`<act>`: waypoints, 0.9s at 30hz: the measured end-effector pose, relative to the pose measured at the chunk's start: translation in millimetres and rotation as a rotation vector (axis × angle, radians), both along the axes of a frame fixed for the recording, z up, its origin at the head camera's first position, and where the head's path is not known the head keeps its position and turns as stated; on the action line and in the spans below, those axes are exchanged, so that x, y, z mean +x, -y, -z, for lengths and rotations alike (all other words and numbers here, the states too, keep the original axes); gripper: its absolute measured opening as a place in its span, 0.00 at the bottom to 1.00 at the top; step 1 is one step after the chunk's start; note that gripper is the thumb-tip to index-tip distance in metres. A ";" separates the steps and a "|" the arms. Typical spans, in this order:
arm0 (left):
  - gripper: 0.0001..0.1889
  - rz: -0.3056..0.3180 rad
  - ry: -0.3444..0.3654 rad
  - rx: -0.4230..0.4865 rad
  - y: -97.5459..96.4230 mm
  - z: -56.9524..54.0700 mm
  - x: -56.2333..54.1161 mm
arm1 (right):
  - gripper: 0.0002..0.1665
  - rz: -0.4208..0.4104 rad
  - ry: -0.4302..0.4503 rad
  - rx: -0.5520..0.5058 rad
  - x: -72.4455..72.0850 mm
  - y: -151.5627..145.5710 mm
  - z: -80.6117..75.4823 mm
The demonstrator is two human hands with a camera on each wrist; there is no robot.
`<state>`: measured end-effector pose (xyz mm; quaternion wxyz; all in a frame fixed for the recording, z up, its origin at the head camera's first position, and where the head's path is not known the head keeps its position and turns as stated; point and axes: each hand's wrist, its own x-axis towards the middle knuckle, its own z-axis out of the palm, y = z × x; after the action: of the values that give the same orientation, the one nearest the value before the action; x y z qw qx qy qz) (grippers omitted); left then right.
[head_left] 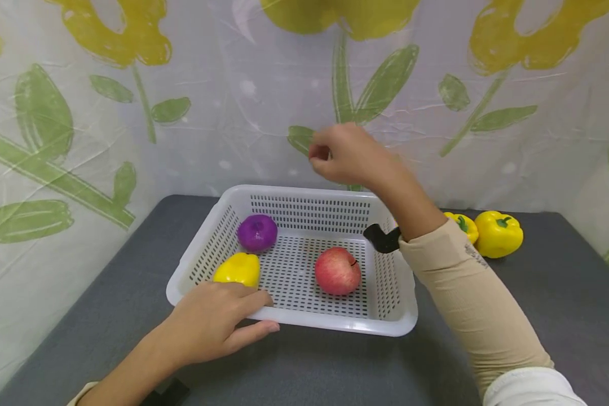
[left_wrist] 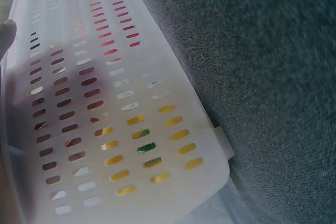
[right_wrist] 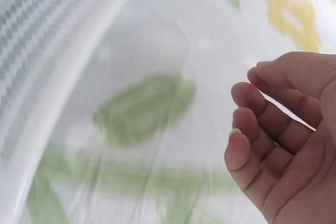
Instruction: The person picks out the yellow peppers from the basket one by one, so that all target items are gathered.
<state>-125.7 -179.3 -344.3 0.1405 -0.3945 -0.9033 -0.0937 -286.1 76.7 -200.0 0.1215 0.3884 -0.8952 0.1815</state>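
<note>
A white perforated plastic basket (head_left: 335, 321) stands on the dark cloth. My left hand (head_left: 213, 321) grips its near rim toward the left corner, fingers over the edge and thumb outside. In the left wrist view the basket's slotted wall (left_wrist: 210, 179) fills much of the picture, with a fingertip (left_wrist: 7, 35) at the edge. Inside lie a yellow bell pepper (head_left: 239, 268) just beyond that hand, a shiny purple round vegetable (head_left: 257, 233) and a red apple (head_left: 338, 272). Above the far rim hovers my right hand (head_left: 352, 155), its fingers (right_wrist: 244, 150) loosely bent around nothing.
On the right of the table sit a yellow bell pepper (head_left: 499, 234) and another yellow pepper (head_left: 462, 225), partly behind my right forearm. A black strap end (head_left: 383, 239) sticks out from the right wrist. Behind the table hangs a flower-printed curtain (head_left: 223, 113).
</note>
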 end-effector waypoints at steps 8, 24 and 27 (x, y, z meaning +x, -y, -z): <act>0.15 0.014 -0.012 0.013 0.9 0.1 2.6 | 0.09 -0.112 0.079 0.339 16.0 79.7 25.7; 0.19 0.081 -0.098 0.054 -2.0 -1.6 2.9 | 0.29 -0.489 0.346 0.532 54.2 132.6 81.5; 0.19 0.084 -0.103 0.053 -2.5 -1.7 2.2 | 0.26 -0.468 0.334 0.581 52.1 131.2 84.9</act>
<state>-123.5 -176.8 -342.5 0.1934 -0.4326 -0.8745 -0.1030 -233.9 -54.6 -284.9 -0.1850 0.5650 -0.8041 0.0044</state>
